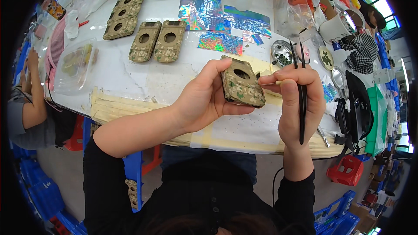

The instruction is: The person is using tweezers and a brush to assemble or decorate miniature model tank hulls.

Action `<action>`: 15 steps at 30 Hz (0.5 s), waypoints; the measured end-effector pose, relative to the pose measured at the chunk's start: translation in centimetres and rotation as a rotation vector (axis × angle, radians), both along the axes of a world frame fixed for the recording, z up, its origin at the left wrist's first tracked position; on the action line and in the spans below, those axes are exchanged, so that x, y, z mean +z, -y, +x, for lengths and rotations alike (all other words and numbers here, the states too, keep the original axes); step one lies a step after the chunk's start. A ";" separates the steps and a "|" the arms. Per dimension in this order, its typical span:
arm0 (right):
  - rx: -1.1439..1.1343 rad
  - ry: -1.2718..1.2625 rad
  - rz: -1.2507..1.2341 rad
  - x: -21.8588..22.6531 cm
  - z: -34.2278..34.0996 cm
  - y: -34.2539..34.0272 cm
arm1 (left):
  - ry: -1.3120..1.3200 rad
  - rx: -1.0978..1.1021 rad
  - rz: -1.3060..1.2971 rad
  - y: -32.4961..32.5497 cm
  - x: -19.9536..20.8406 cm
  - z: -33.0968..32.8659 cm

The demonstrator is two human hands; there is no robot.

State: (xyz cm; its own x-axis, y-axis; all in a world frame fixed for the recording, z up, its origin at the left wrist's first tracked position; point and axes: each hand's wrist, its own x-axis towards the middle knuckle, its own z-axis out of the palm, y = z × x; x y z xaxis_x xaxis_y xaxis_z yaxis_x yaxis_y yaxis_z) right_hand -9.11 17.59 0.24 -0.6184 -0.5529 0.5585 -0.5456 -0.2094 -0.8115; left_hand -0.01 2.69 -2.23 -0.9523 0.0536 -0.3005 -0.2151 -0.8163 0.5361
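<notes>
My left hand (193,93) grips a camouflage-painted toy tank hull (251,90) above the table, its round top opening facing up. On the hull's right side, my right hand (300,93) pinches a thin pale stick (278,82) between thumb and forefinger, with the fine end at the hull's edge. Black tweezers (301,124) are also tucked in that hand, their points directed away from me. What the stick's end touches is too small to make out. Similar hulls lie farther off: a pair side by side (167,41) and others (125,16) at the back left.
Shiny holographic sheets (201,12) lie behind my hands. A round metal dish (282,53) with small dark green pieces is beyond my right hand. At left sits a clear plastic box (75,67). Another person's arm (35,91) is at the far left. A red stool (345,170) stands lower right.
</notes>
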 end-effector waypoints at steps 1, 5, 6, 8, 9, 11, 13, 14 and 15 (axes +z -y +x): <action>0.002 0.002 -0.005 0.0 0.0 0.0 | 0.000 0.002 -0.002 0.0 0.0 0.0; 0.002 -0.008 -0.006 0.0 0.0 0.0 | 0.005 0.000 -0.002 0.0 0.1 0.0; 0.001 -0.011 -0.005 0.0 0.0 0.0 | 0.007 -0.002 0.000 0.0 0.1 0.0; 0.002 -0.016 -0.002 0.1 0.0 0.1 | 0.009 -0.001 0.000 0.0 0.1 0.0; 0.001 -0.018 0.000 0.1 0.0 0.0 | 0.008 0.000 -0.001 0.0 0.0 -0.1; 0.000 -0.022 0.006 0.1 0.0 0.1 | 0.007 0.003 -0.005 0.0 0.0 0.0; 0.003 -0.027 0.002 0.1 0.0 0.2 | 0.004 0.004 -0.007 0.0 0.1 0.1; 0.004 -0.029 0.008 0.1 0.0 0.1 | 0.005 0.004 -0.006 0.0 0.1 0.1; 0.006 -0.031 0.013 0.0 -0.1 0.1 | 0.007 0.004 -0.005 0.0 0.1 0.1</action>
State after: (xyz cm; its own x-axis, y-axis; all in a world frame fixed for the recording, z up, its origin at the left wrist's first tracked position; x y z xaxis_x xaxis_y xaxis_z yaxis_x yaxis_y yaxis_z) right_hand -9.17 17.50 0.28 -0.5976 -0.5639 0.5700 -0.5693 -0.2022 -0.7969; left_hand 0.05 2.67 -2.10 -0.9503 0.0481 -0.3076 -0.2156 -0.8144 0.5388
